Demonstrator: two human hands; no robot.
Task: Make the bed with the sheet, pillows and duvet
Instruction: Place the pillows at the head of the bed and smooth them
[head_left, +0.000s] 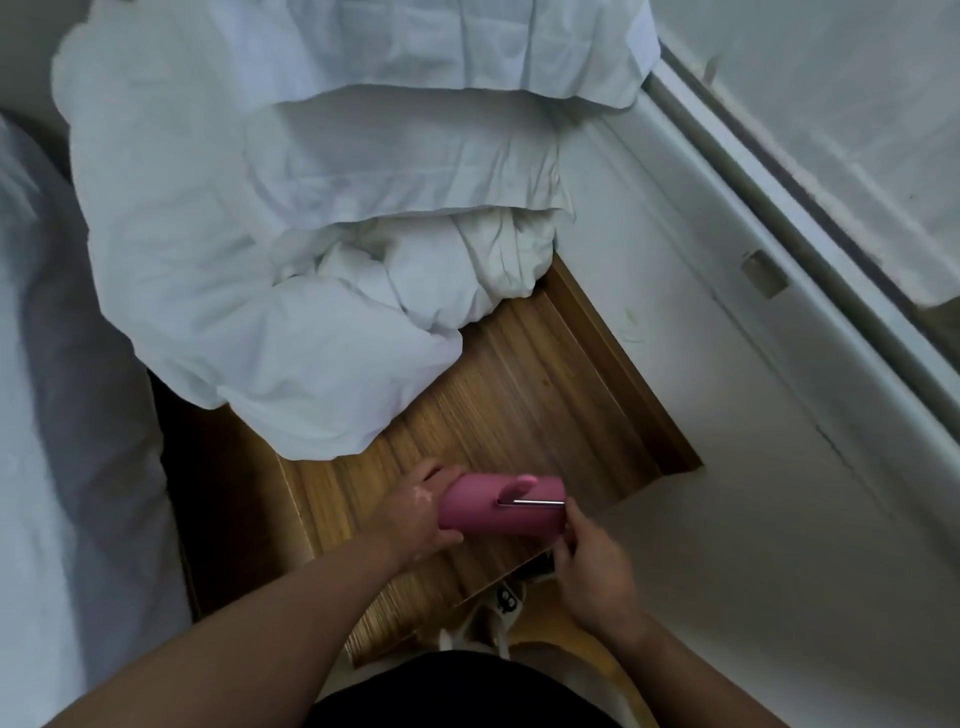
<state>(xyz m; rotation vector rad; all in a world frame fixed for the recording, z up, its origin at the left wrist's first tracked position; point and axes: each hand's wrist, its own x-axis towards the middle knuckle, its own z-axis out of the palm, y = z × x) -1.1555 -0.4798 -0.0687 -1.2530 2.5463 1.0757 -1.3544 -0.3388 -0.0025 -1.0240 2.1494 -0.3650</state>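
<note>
A pink handheld object (501, 506) with a thin metal rod along its side is held low in the middle, above a wooden surface (498, 395). My left hand (418, 514) grips its left end. My right hand (589, 564) pinches its right end, near the tip of the metal rod. White bedding lies piled on the wooden surface: two stacked pillows (405, 156) at the top and a crumpled duvet (260, 312) spilling towards me. A white sheeted mattress (52, 415) fills the left edge.
A white wall (727, 467) runs along the right side, with a white window frame (810, 218) and a small metal latch (763, 273) on it. Dark clothing and white shoes show at the bottom, beneath my arms.
</note>
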